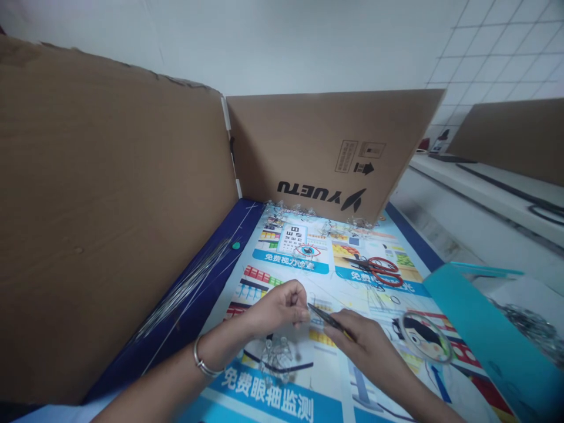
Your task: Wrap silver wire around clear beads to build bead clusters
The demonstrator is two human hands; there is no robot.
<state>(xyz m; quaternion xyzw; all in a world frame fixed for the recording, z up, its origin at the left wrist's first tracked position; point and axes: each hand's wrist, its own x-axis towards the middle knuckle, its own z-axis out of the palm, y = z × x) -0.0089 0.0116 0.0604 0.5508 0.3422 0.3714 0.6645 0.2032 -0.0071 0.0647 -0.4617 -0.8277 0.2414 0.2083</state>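
My left hand point(277, 306) hovers over a printed poster mat point(335, 376), fingers pinched together on something too small to make out. A silver bangle sits on that wrist. My right hand point(359, 336) grips a thin dark pointed tool point(326, 318), like tweezers, whose tip points at the left fingertips. Just below my hands lies a small cluster of clear beads point(275, 355) on the mat.
Cardboard walls stand on the left point(101, 211) and at the back point(326, 153). A bundle of thin wires point(185, 291) lies along the left wall. Red-handled scissors point(381, 271) lie further back. A teal box point(489, 335) with a metallic heap sits at right.
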